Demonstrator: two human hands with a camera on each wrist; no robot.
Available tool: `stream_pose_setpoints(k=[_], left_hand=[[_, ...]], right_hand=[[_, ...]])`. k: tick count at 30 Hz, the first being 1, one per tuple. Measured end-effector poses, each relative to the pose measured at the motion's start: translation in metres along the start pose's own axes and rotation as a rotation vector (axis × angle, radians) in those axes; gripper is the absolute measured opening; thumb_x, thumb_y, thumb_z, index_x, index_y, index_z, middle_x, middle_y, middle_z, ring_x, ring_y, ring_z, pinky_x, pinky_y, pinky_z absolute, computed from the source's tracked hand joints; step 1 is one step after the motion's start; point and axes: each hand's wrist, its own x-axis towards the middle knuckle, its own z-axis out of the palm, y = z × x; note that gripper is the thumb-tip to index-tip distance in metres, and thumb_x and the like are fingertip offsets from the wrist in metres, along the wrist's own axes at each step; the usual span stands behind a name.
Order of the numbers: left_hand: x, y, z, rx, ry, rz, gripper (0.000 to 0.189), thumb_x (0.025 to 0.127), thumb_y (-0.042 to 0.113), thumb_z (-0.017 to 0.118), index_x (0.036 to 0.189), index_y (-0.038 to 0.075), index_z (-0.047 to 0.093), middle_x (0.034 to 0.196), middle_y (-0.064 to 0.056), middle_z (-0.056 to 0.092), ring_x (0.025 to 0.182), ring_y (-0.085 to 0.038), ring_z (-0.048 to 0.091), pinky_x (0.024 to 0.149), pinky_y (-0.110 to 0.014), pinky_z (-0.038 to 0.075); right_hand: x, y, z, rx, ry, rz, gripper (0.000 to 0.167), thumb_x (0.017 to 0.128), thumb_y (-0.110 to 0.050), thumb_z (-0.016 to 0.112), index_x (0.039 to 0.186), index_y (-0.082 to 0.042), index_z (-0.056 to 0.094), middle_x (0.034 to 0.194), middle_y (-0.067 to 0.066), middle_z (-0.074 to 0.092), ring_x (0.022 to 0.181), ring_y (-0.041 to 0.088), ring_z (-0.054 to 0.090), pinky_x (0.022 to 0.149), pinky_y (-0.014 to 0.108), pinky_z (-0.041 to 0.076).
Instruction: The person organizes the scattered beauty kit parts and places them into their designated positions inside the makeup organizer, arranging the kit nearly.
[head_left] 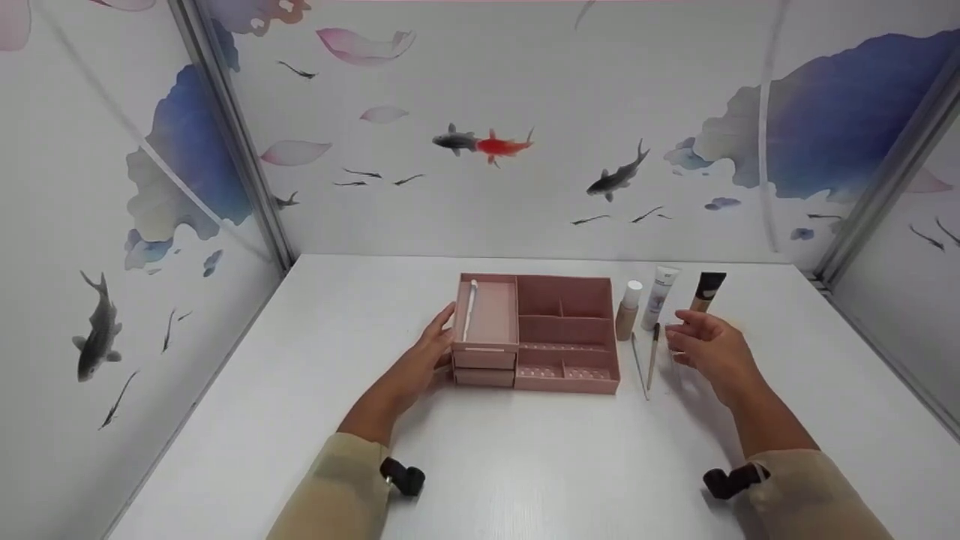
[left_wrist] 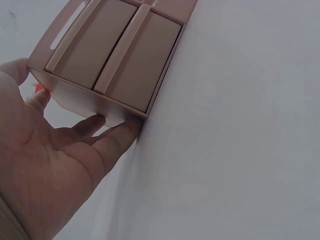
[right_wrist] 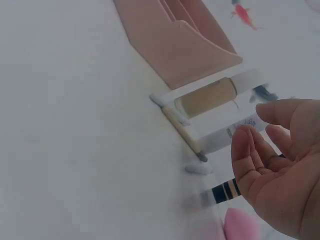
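My left hand [head_left: 433,346] rests its fingers against the left side of a pink desktop organizer [head_left: 566,330], which has two small drawers [left_wrist: 137,60] at its left front. On its top tray lies a slim white stick [head_left: 471,309]. My right hand [head_left: 712,349] hovers at the right with loosely bent fingers and nothing visible between them. Beside it stand a white-capped beige bottle [head_left: 628,315], a white tube [head_left: 658,300] and a black-capped tube [head_left: 709,289], partly covered by the hand. Two thin brushes [head_left: 653,356] lie in front of the bottle.
A white table [head_left: 487,457] carries everything, with printed panels [head_left: 480,202] around its back and sides. In the right wrist view, a black-and-gold banded item [right_wrist: 226,191] and a pink rounded shape [right_wrist: 242,225] appear partly behind the right hand.
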Motion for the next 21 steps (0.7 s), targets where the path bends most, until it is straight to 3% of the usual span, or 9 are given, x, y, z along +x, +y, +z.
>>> stream_pose_setpoints(k=[8,15,21], left_hand=[[0.002,-0.002,-0.002,-0.016,-0.017,0.004,0.056,0.111,0.064,0.037,0.162,0.066,0.015,0.182,-0.006,0.012,0.166,-0.044,0.02,0.132,-0.067,0.022],[0.001,-0.002,-0.002,-0.007,-0.017,-0.013,0.053,0.11,0.065,0.036,0.16,0.069,0.015,0.18,-0.005,0.017,0.165,-0.042,0.025,0.132,-0.066,0.022],[0.0,0.001,-0.001,0.005,-0.011,-0.019,0.053,0.111,0.065,0.034,0.159,0.07,0.014,0.18,-0.006,0.019,0.164,-0.044,0.026,0.131,-0.068,0.021]], right_hand=[[0.006,0.016,-0.004,-0.034,-0.003,0.048,0.062,0.107,-0.031,0.068,0.161,-0.011,0.046,0.143,0.012,0.065,0.117,0.018,0.069,0.09,0.022,0.061],[0.008,0.023,-0.009,-0.048,-0.018,0.061,0.062,0.107,-0.03,0.068,0.162,-0.012,0.046,0.145,0.013,0.064,0.115,0.016,0.07,0.09,0.023,0.061],[0.01,0.027,-0.011,-0.128,-0.041,0.069,0.067,0.105,-0.031,0.071,0.162,-0.009,0.044,0.143,0.017,0.066,0.107,0.011,0.071,0.086,0.021,0.061]])
